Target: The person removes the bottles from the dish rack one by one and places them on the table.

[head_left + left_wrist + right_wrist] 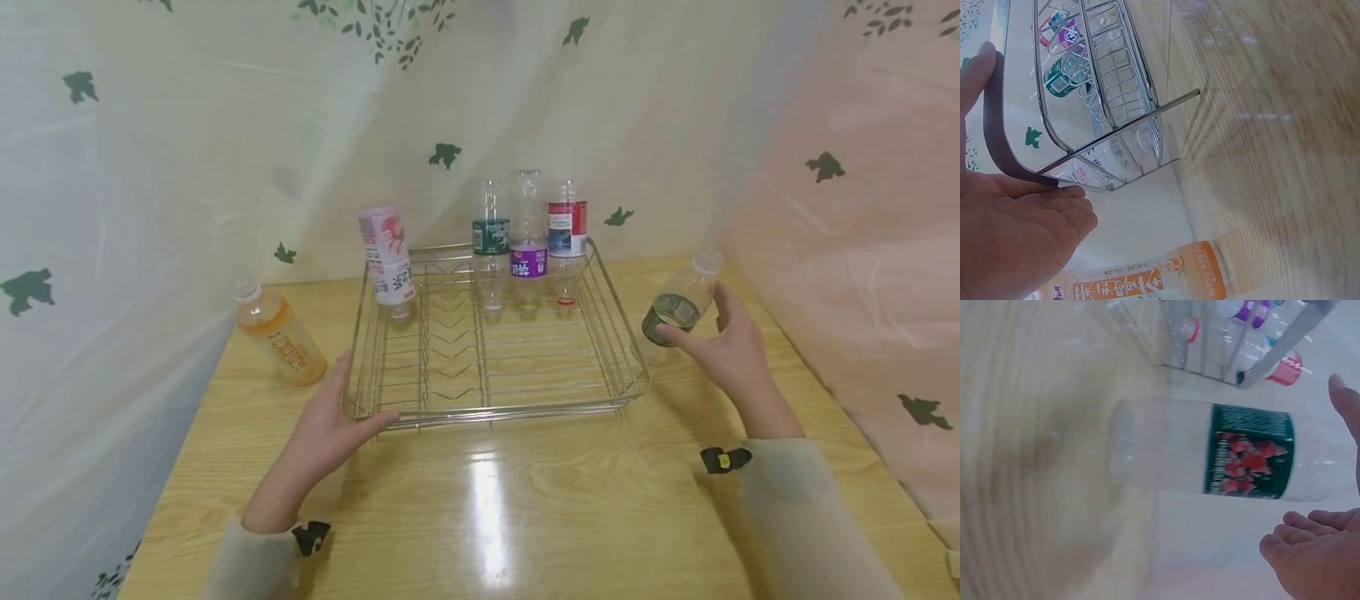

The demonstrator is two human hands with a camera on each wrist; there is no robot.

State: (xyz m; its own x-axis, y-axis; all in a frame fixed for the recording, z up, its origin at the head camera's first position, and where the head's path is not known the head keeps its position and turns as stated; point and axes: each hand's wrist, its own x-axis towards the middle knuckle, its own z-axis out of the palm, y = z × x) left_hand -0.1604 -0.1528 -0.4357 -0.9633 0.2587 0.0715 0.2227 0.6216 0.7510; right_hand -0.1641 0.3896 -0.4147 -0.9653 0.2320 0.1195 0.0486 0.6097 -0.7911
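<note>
My left hand (326,429) is at the front left corner of a wire dish rack (517,412), thumb over the front rim and fingers against the left side. In the left wrist view the rim corner lies between thumb and fingers. Right of the rack, a clear plastic bottle (1250,453) with a green label stands on the table, cap up. Around its upper part my right hand (731,350) is spread; in the right wrist view, gaps show between bottle and both thumb and fingers. To the left stands an orange-labelled drink bottle (288,342).
Inside the rack, several bottles stand cap down: a pink and white one (387,258) at the left, then green-labelled (491,237), purple-labelled (529,260) and red-labelled (567,229) ones. Patterned curtains hang behind and beside the wooden table (600,500).
</note>
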